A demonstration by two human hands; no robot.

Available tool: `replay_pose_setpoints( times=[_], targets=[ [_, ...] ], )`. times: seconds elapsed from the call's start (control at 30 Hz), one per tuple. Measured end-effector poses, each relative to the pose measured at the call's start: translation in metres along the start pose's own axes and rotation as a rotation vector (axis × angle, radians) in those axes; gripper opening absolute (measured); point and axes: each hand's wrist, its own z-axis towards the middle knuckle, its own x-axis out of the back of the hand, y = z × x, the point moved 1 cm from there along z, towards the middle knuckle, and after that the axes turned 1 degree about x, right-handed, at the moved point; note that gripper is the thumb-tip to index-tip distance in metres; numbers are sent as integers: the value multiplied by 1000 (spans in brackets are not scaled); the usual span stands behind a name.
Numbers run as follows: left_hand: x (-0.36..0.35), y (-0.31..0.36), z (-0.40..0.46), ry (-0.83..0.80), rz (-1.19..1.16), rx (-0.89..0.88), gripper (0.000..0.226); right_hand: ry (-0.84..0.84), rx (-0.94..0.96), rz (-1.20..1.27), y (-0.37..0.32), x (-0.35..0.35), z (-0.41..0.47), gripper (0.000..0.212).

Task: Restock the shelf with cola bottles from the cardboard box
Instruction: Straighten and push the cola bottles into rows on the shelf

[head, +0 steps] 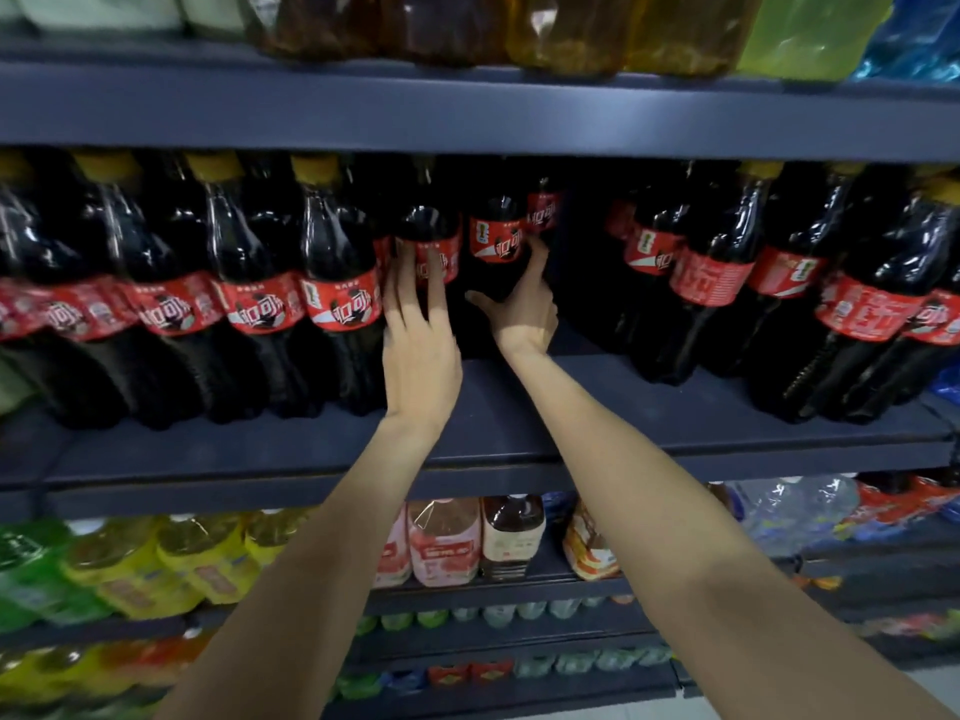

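Deep on the middle shelf (519, 428), both hands reach into the gap between the two blocks of cola bottles. The left hand (418, 335) lies with fingers spread flat against the label of one bottle (428, 236), pressing rather than gripping. The right hand (522, 298) wraps round the lower body of a second bottle (496, 246), thumb out to the left and fingers curled behind it; it looks clamped on, though motion blur makes the contact hard to confirm. Both bottles stand upright at the back of the gap, with bare shelf in front of them.

These are large, full plastic bottles, so I judge them heavy, smooth-sided and a little yielding under a squeeze. The waist just below the label, or the neck under the cap, gives the surest hold.

No cardboard box is in view. Other shelves above and below hold different drinks.
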Motion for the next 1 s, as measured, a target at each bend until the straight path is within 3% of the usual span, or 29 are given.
replay_pose_setpoints(
  times=[0.17,0.4,0.57,0.67,0.8,0.9,1.0],
  targets=[
    [-12,-7,-1,27,-3,-37,109,-140,74,96,8,-1,9,92],
    [-2,0,-4,13,10,-47,92,-155,87,141,11,-1,13,87],
    [17,28,-37,57,-439,63,68,-267,106,172,19,23,2,80],
    [15,51,-48,38,-766,152,52,-116,212,149,41,69,-20,48],
    [-9,93,-16,-275,-1167,305,38,290,219,151,72,135,-51,24],
    [-37,126,19,-423,-1177,280,50,505,179,82,86,163,-48,29],
    [-59,151,48,-546,-1175,242,73,428,121,-45,92,166,-29,56]
  ],
)
